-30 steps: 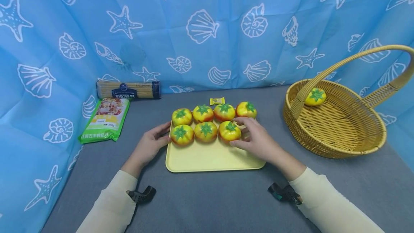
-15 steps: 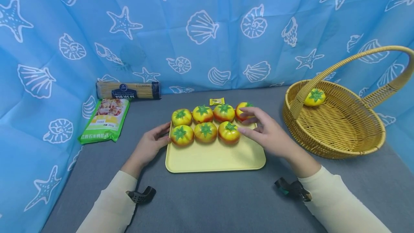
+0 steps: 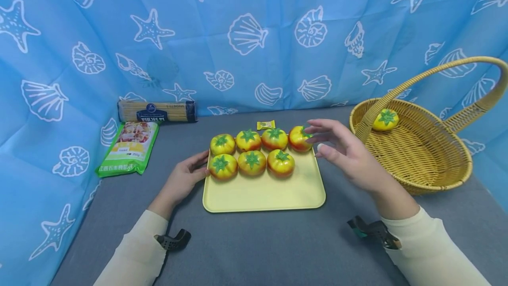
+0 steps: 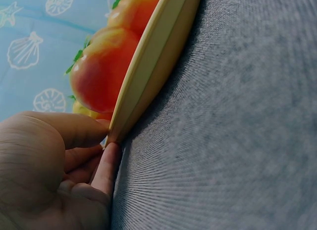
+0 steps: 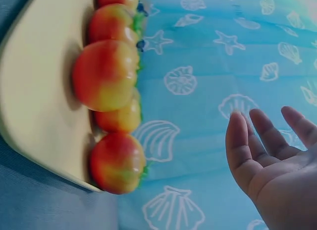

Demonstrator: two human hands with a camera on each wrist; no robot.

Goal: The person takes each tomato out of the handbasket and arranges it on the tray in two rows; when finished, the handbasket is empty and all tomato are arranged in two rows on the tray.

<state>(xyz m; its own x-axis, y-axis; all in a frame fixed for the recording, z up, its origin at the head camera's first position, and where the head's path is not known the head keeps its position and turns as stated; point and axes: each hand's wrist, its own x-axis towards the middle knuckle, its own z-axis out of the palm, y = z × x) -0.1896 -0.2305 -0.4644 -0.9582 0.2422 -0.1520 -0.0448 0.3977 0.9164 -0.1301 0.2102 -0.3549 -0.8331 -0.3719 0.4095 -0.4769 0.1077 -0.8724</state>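
Note:
A pale yellow tray [image 3: 263, 195] lies on the grey cloth, bearing several yellow-red tomatoes with green star-shaped tops in two rows. The front row ends on the right with one tomato [image 3: 281, 163]; bare tray shows beside it. At the tray's left edge, my left hand [image 3: 184, 180] pinches the rim, thumb and a finger on either side of it in the left wrist view [image 4: 54, 160]. My right hand [image 3: 351, 156] is raised in the air off the tray's right side, fingers spread and holding nothing. The back right tomato [image 3: 299, 138] lies just beyond its fingertips.
A wicker basket [image 3: 412, 158] with a tall handle stands on the right, one tomato [image 3: 386, 119] inside. Behind the tray lies a small yellow packet [image 3: 266, 125]. A spaghetti pack [image 3: 158, 111] and a green food bag [image 3: 128, 148] lie at the back left, before a blue curtain.
My right hand has let go of the front right tomato and drawn away rightward, off the tray. The left hand keeps its place at the rim.

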